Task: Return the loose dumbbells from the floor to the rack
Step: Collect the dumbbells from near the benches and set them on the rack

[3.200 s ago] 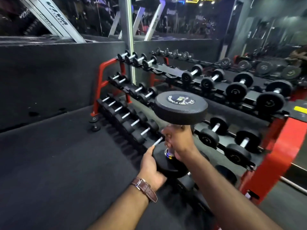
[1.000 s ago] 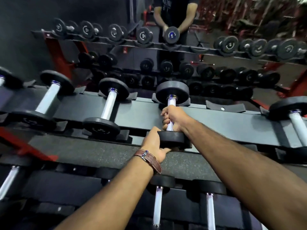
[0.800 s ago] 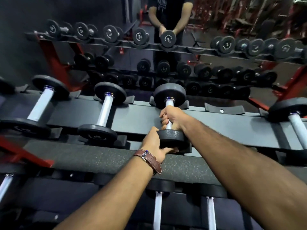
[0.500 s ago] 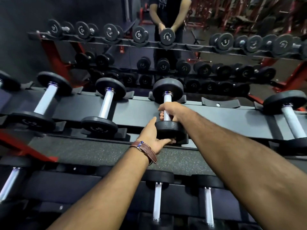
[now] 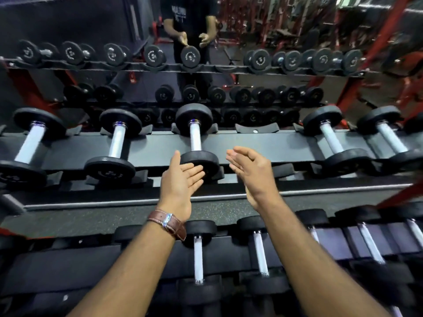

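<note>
Five dumbbells sit on the top shelf of the rack [image 5: 263, 143], each lying front to back in its cradles; the middle one, the dumbbell [image 5: 195, 138] of the task, rests at twelve o'clock from the hands, and one empty cradle [image 5: 254, 129] stands at its three o'clock. On the lower shelf at six o'clock about four or five white handles show, but the outer ones are blurred and cut by the forearms, so their count is unsure. Behind the rack a mirror [image 5: 229, 53] repeats the rows of weights, and the mirrored hands are too small to read. The left hand [image 5: 180, 181], with a brown watch strap [image 5: 168, 223] on its wrist, is spread with fingers straight and holds nothing; its fingertips overlap the near head of the dumbbell, though contact cannot be judged. The right hand [image 5: 251, 172] is likewise loose and empty, palm turned inward, just off the dumbbell at its four o'clock
</note>
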A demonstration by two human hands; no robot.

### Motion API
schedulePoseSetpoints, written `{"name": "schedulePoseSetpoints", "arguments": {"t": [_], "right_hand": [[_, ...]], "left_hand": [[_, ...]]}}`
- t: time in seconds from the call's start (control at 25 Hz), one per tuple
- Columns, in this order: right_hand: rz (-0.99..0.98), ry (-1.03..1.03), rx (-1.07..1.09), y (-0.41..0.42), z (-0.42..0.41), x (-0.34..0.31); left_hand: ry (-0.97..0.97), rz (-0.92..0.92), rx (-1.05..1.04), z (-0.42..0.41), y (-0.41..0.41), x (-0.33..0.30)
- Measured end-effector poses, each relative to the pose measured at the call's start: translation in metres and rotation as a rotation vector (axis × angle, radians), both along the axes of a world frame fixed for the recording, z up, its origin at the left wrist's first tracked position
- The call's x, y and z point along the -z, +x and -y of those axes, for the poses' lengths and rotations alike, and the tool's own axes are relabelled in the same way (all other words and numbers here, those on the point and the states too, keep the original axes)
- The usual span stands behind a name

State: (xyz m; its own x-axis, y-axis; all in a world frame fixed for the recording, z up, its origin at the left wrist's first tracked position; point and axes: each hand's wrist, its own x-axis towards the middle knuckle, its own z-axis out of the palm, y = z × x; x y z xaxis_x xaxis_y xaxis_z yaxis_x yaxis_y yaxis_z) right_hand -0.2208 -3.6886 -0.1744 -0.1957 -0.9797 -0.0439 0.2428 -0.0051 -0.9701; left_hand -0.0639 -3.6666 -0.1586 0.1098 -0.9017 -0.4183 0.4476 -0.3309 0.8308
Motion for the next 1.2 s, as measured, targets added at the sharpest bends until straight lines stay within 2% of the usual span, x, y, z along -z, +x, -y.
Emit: {"name": "schedulePoseSetpoints", "arguments": {"t": [0.08,0.2,0.48,0.6,0.8,1.04,1.2], "right_hand": [[0.063,-0.058,0.129,-0.014,-0.034,-0.004],[0.039,-0.117,0.296,-0.045,-0.078,-0.013],[-0.010,-0.184,0.629,-0.176,-0.203,-0.044],[-0.018,-0.196,0.808,-0.246,-0.284,-0.054],[-0.061,-0.232,1.046,-0.357,-0.444,-0.051],[-0.131,-0.169,1.322,-0.479,-0.683,-0.043],[-0.137,-0.153,1.501,-0.538,-0.805,-0.034]], "left_hand": [[-0.103,0.070,0.033,-0.019,-0.023,-0.001],[-0.218,0.136,0.161,-0.042,-0.071,-0.007],[-0.370,0.122,0.482,-0.120,-0.214,-0.031],[-0.387,0.089,0.635,-0.178,-0.289,-0.037],[-0.396,0.004,0.847,-0.311,-0.422,-0.038],[-0.335,-0.098,1.134,-0.531,-0.590,-0.021],[-0.348,-0.118,1.319,-0.649,-0.671,-0.016]]}}
